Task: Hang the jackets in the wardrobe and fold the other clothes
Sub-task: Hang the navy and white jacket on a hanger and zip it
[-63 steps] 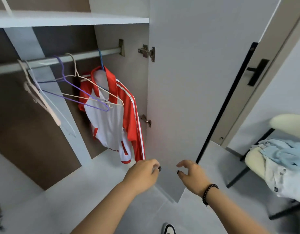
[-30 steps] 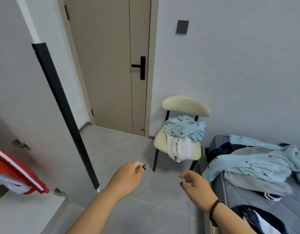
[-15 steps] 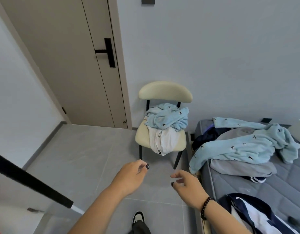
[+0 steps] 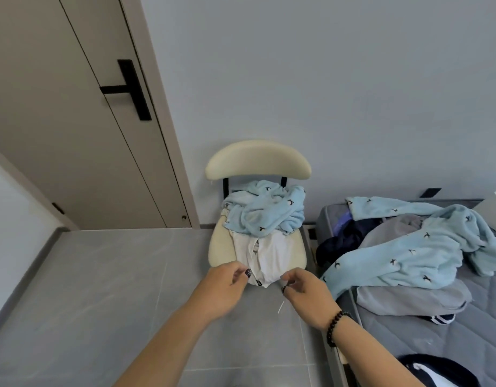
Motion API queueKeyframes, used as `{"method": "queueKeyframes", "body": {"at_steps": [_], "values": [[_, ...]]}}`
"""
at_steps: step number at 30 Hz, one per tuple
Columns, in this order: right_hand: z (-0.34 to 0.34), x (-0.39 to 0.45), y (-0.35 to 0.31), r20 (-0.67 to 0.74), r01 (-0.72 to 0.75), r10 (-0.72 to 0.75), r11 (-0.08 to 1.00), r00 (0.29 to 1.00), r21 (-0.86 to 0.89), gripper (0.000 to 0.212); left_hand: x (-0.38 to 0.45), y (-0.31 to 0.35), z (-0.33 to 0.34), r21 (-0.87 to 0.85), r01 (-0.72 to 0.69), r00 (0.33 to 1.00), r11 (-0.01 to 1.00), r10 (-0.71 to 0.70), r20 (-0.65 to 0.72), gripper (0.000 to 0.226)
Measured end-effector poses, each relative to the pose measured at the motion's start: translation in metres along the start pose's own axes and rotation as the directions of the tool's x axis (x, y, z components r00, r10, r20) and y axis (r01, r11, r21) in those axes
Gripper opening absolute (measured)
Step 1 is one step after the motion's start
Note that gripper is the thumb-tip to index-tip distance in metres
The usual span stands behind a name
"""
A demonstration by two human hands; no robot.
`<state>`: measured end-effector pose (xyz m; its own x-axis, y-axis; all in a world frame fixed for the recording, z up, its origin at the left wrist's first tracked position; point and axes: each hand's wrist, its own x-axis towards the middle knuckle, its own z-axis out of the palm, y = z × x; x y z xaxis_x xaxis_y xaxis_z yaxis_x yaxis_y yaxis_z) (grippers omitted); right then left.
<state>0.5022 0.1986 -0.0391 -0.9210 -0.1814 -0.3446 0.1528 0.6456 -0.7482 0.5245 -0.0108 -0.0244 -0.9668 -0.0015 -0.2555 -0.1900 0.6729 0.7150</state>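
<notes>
While loosely curled (empty), left hand (image 4: 223, 286), right hand (image 4: 306, 291) hover.

Fleecy blue garment (image 4: 265, 212), padded chair (image 4: 258, 160)

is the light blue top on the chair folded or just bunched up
Bunched up, not folded: the light blue top lies in a crumpled heap on the chair, over a white garment.

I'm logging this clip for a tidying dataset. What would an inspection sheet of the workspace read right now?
Surface: grey tiled floor; grey bed on the right.
Job's things: blue garment over white garment on the cream chair; blue patterned garment over grey garment on the bed.
Clutter: dark clothes at the bed's end.
Hands: left hand and right hand hold nothing, fingers loosely curled.
Cables: nothing seen.
Surroundings: closed door, grey wall.
</notes>
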Motion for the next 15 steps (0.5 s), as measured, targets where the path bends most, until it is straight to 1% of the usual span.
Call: {"method": "queueKeyframes", "body": {"at_steps": [4, 7, 11, 15], "values": [[-0.004, 0.02, 0.003, -0.023, -0.05, 0.051, 0.998, 0.998, 0.03, 0.015, 0.032, 0.004, 0.006, 0.014, -0.009, 0.998, 1.0, 0.008, 0.069, 0.024], [-0.014, 0.024, 0.019, -0.04, -0.076, 0.076, 0.997, 0.996, 0.009, 0.018, 0.046, 0.015, 0.023, 0.019, -0.023, 0.99, 1.0, 0.02, 0.142, 0.026], [-0.034, 0.017, 0.055, -0.068, -0.159, 0.161, 0.987, 0.985, 0.039, 0.019, 0.056, 0.033, 0.055, 0.043, -0.043, 0.975, 0.998, 0.032, 0.219, 0.025], [-0.058, -0.004, 0.101, -0.075, -0.236, 0.243, 0.968, 0.967, 0.085, 0.019, 0.054, 0.055, 0.099, 0.046, -0.039, 0.965, 0.998, 0.026, 0.259, 0.022]]}}
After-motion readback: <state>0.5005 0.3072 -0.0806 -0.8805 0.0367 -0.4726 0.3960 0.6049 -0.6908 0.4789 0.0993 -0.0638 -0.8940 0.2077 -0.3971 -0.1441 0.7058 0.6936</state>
